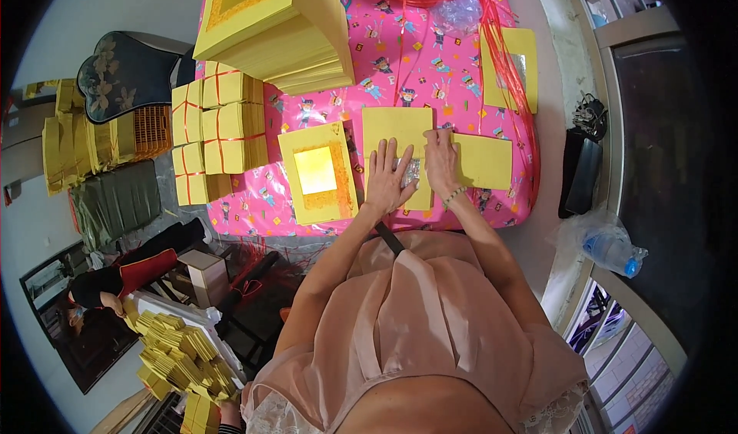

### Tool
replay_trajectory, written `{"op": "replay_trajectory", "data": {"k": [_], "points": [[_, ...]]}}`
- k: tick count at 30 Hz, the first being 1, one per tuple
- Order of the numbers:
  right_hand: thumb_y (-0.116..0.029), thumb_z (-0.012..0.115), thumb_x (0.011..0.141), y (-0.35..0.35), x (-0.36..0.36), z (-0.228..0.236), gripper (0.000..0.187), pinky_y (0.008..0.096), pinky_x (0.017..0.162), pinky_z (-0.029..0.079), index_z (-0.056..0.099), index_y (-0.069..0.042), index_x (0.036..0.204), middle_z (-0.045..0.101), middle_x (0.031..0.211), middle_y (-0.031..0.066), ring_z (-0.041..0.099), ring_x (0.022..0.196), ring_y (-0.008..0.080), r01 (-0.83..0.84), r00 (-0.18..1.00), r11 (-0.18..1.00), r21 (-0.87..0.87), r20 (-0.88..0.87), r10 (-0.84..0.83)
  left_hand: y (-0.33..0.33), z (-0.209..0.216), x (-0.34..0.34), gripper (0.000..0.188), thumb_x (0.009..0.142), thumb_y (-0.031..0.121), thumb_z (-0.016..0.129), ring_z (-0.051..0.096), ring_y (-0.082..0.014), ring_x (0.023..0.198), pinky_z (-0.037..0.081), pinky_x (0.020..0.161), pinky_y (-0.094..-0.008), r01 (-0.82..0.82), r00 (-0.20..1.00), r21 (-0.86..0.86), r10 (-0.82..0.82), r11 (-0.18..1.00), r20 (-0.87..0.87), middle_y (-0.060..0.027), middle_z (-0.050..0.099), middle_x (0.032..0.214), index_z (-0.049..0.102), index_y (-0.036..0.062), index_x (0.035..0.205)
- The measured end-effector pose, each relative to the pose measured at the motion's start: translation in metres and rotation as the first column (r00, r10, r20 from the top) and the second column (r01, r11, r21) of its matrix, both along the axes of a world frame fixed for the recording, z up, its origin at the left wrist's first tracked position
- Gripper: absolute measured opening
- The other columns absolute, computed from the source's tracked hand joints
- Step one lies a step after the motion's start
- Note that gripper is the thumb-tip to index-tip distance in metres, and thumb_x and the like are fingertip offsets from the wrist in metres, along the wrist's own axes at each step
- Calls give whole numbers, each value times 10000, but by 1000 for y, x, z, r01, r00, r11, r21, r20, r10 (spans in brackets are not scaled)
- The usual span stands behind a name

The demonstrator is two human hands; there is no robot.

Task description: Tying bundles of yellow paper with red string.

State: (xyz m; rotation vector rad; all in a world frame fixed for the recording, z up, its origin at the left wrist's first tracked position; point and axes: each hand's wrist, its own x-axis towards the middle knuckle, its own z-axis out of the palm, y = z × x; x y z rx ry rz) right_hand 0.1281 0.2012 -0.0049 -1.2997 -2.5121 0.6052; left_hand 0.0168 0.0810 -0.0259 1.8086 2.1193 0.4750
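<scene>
A yellow paper sheet (397, 122) with a silver patch lies in front of me on a pink patterned table cover. My left hand (390, 179) rests flat on it, fingers spread, partly covering the silver patch. At the sheet's right edge is my right hand (442, 162), its fingers bent and pressed together at the paper; exactly what they pinch is partly hidden. More yellow paper (489, 162) extends to the right of that hand. Left of my left hand lies a yellow stack (343, 194) topped with an orange-bordered, shiny gold square.
A tall yellow paper stack (307, 57) rises at the far left of the table (323, 111), beside bundles (231, 126) tied with red string. Red plastic strands (511, 65) hang over the far right. At lower left, another person (146, 269) is near heaped yellow bundles (181, 349).
</scene>
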Motion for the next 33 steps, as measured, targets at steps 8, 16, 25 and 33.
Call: {"op": "replay_trajectory", "data": {"k": [8, 16, 25, 33], "points": [[-73, 577, 817, -7, -7, 19, 146, 448, 774, 467, 532, -35, 951, 523, 967, 167, 572, 933, 336, -62, 998, 998, 22, -10, 62, 0, -4, -1, 835, 795, 474, 614, 141, -460, 1416, 147, 1130, -574, 1, 1000, -2, -1, 1000, 28, -253, 185, 1530, 282, 178, 1502], [-24, 523, 821, -13, -8, -3, 167, 477, 768, 508, 496, 0, 984, 548, 965, 216, 579, 961, 399, -151, 987, 941, -303, 9, 161, -1, -8, -4, 866, 771, 476, 627, 139, -454, 1420, 151, 1136, -563, 16, 1000, 0, -16, 1000, 8, -245, 195, 1531, 278, 168, 1501], [-169, 588, 878, -10, -10, -16, 243, 468, 740, 510, 487, 25, 986, 556, 969, 236, 595, 904, 399, -146, 983, 949, -278, 68, 171, -11, 2, -36, 949, 779, 497, 622, 184, -372, 1433, 157, 1169, -472, 95, 995, -35, -94, 995, 28, -212, 207, 1542, 208, 37, 1497], [-217, 622, 866, -14, -13, -19, 275, 459, 691, 508, 502, 8, 968, 569, 925, 213, 611, 859, 371, -105, 991, 971, -214, 55, 119, -13, 0, -41, 968, 812, 596, 565, 143, -371, 1444, 135, 1177, -458, 137, 990, -71, -138, 988, -14, -226, 199, 1539, 208, -3, 1485]]}}
